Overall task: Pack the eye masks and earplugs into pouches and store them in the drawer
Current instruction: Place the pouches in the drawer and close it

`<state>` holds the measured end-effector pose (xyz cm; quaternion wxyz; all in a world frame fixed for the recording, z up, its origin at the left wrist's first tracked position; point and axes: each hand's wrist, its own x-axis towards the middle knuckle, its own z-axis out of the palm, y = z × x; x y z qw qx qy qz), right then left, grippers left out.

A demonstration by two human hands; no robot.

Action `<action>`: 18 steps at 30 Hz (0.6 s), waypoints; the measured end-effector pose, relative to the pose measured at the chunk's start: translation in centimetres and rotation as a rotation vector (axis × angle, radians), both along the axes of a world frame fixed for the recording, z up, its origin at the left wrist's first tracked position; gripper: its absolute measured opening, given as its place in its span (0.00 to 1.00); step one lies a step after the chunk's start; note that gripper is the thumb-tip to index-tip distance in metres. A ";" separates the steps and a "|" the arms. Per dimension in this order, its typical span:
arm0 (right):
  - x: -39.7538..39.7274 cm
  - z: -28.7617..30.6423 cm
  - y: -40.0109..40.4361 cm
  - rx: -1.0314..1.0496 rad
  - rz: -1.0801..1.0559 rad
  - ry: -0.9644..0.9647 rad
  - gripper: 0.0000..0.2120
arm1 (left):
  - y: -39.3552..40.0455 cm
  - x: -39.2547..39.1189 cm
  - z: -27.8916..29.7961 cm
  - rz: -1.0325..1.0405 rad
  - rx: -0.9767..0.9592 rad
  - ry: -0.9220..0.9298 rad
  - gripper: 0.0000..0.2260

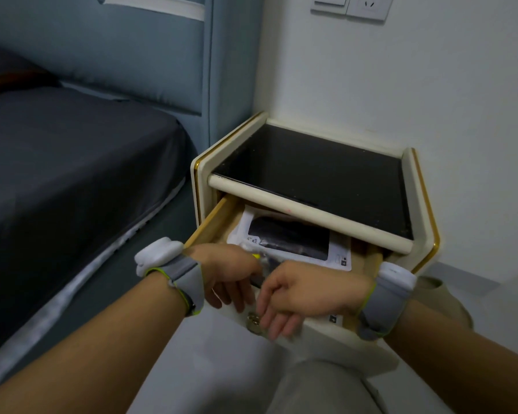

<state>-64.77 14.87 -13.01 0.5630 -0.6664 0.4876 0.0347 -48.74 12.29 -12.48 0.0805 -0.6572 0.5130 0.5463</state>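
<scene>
The cream nightstand's top drawer (pixel 213 219) is pulled out. Inside lies a white-edged clear pouch (pixel 293 237) with a dark eye mask in it. A second small clear pouch (pixel 265 260) with something yellow inside lies at the drawer's front, partly hidden behind my hands. My left hand (pixel 231 276) hovers over the drawer's front edge, fingers loose and pointing down. My right hand (pixel 299 297) is beside it, fingers apart and drooping over the drawer front, near the metal knob (pixel 253 320). Neither hand visibly grips anything.
The nightstand (pixel 311 174) has a black glass top and stands against the white wall. A bed with a dark grey sheet (pixel 72 180) and a blue headboard is on the left. My knee (pixel 320 386) is below the drawer. A beige shoe (pixel 440 291) lies at the right.
</scene>
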 end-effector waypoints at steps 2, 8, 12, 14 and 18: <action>0.3 -0.7 0.2 0.033 0.030 0.048 0.13 | 0.1 0.0 -0.1 0.012 -0.004 0.020 0.22; 1.0 -0.7 0.0 0.062 0.029 0.082 0.16 | -0.1 0.1 -0.3 -0.003 -0.021 0.038 0.22; 0.9 -0.1 -0.5 0.105 0.042 0.080 0.18 | -0.3 0.1 -0.4 0.010 -0.026 0.046 0.23; 1.0 -0.1 -0.6 0.116 0.035 0.076 0.18 | -0.3 0.0 -0.4 0.018 -0.047 0.054 0.22; 1.2 0.0 -0.7 0.133 0.058 0.054 0.12 | 0.1 -0.5 0.3 -0.006 -0.137 0.037 0.19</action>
